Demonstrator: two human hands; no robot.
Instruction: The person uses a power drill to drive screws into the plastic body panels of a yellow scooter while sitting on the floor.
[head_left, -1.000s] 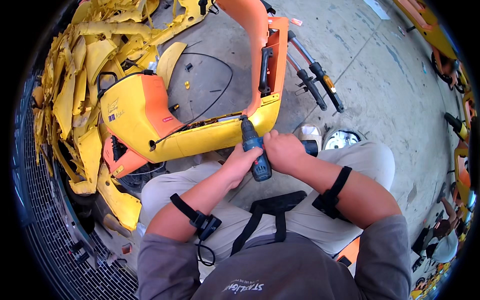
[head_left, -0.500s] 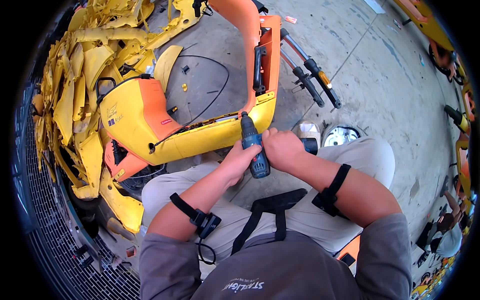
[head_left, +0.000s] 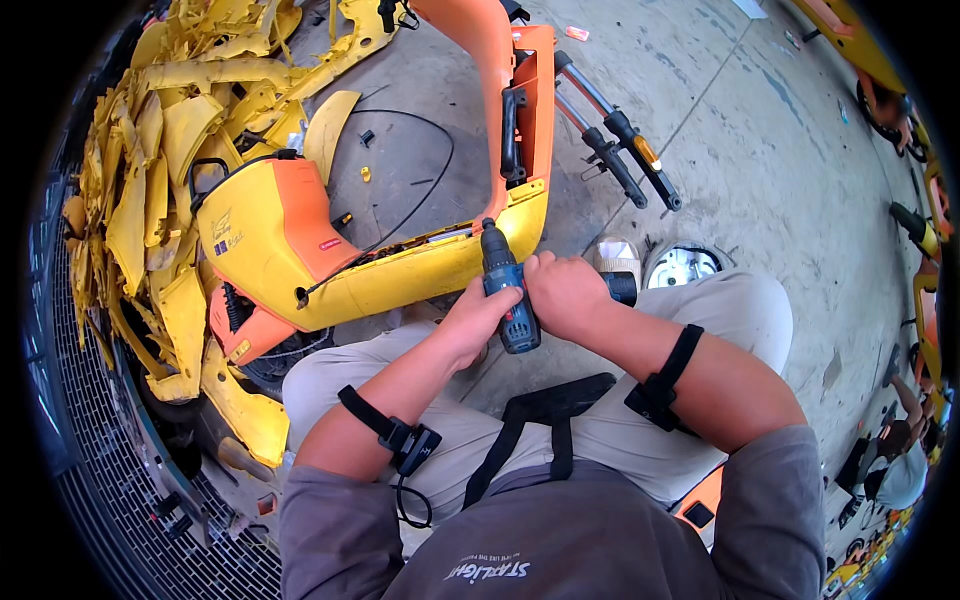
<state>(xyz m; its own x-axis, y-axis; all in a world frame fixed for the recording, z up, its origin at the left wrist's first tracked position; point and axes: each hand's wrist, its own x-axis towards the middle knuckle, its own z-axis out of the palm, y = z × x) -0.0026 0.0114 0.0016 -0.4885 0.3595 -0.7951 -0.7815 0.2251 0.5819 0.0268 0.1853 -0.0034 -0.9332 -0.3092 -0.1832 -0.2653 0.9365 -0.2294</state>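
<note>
I hold a blue-and-black cordless drill (head_left: 517, 326) with both hands, its nose against the joint of an orange upright panel (head_left: 492, 120) and a long yellow lower panel (head_left: 400, 280) of a scooter body. My left hand (head_left: 478, 318) is closed on the drill's housing, thumb over its top. My right hand (head_left: 568, 298) is closed round the handle, with the battery end showing at its right. The bit's tip is too small to make out. Left of the joint, the scooter's yellow-and-orange rear shell (head_left: 255, 230) lies with a black cable running from it.
A heap of broken yellow panels (head_left: 170, 150) fills the left, beside a metal grating (head_left: 110, 480). Fork tubes (head_left: 630, 160) lie beyond the body; a silver-lined helmet-like object (head_left: 683, 267) is near my right foot. More scooters (head_left: 925, 280) and another person (head_left: 895, 470) are at the far right.
The drill in both my hands has edged upward in the picture over the last second, along with the scooter body and floor items. My grip looks the same.
</note>
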